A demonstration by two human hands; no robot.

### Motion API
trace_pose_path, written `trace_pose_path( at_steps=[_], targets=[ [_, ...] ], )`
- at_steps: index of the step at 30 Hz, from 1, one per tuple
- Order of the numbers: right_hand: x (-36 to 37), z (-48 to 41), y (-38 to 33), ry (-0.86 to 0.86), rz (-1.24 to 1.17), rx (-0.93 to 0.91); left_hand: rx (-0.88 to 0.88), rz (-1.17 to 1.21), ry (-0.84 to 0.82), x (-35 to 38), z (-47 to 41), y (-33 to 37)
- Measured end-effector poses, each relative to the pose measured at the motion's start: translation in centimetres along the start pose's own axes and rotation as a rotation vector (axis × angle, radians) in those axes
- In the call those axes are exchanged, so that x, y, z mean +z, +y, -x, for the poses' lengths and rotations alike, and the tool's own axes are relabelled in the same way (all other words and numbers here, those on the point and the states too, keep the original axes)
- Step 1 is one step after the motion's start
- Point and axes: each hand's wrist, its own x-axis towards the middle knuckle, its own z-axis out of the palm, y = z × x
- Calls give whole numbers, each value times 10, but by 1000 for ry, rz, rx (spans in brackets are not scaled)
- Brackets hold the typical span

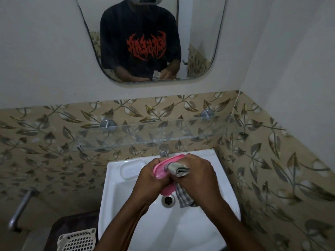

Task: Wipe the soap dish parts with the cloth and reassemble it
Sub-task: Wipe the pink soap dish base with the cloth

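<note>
Over the white sink point(116, 200), my left hand point(152, 178) grips a pink soap dish part point(160, 170), tilted with its inside facing up and right. A second pink piece point(167, 190) shows below my hands; which hand holds it I cannot tell. My right hand point(197, 173) holds a folded grey checked cloth point(178, 170) pressed into the pink part. The cloth's loose end point(184, 198) hangs down beside the drain point(168, 199).
A chrome tap point(164, 151) stands behind my hands. A glass shelf point(145, 134) on metal brackets runs above the sink. A moulded soap recess point(133, 168) lies at the sink's left. Lower left are a white vent grille point(78, 240) and a metal pipe point(20, 209). A mirror point(145, 38) hangs above.
</note>
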Motion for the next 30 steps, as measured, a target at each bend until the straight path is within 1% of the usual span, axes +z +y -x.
trace_pose_path(
  at_steps=[3,4,6,8,9,10,11,12,14,16,19,21,24,26,27,30],
  targets=[
    [-7,-8,22,120,39,136,-18,-18,-11,-2,0,-4],
    [-13,-8,27,128,46,131,-24,-22,-14,-2,0,-4],
    [3,-15,20,104,105,156,-24,-36,-20,-2,0,-5],
    [23,-15,-3,95,274,290,-18,-20,-11,-1,-1,-4],
    [25,-11,-12,98,314,350,-23,-4,-5,-1,-1,-3],
    [27,-9,-11,69,287,273,-25,6,-1,-2,-1,-4],
    [22,-9,-5,38,174,147,-23,6,-1,-2,-2,-5],
    [13,-7,3,20,130,87,-20,-6,-5,-4,-2,-6],
    [-10,-9,17,39,183,95,-26,-26,-6,-6,-2,-9],
    [-5,-12,20,63,222,116,-39,-39,-10,-5,-3,-10],
    [8,1,-6,28,141,62,-49,-35,1,-3,-4,-11],
    [9,8,-9,6,99,37,-51,-25,-2,-4,-3,-13],
    [8,-5,14,-10,203,128,-67,-68,-18,-7,-2,-20],
    [7,-9,24,11,207,182,-79,-74,-32,-6,-3,-22],
    [8,-6,21,15,193,179,-82,-79,-33,-4,-3,-22],
    [18,6,5,-27,117,65,-79,-64,-26,-4,-5,-26]
  ],
)
